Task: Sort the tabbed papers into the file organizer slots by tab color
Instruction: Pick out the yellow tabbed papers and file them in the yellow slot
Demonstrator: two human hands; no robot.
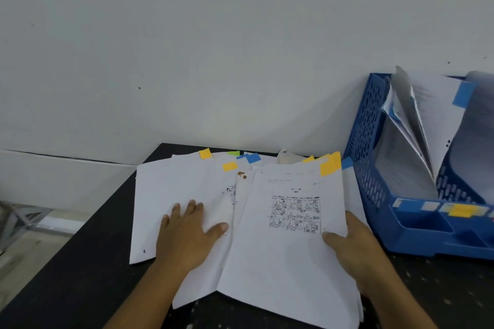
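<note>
Careful: yellow-tabbed sheet (291, 222) thin, floppy. Your right hand (352, 246) pinches its 3 o'clock edge; left hand (187, 232) flat on paper pile (173, 189).

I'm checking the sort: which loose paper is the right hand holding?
The comic-strip sheet with the big yellow tab, gripped at its edge by the right hand. The left hand lies flat on the other sheets.
</note>
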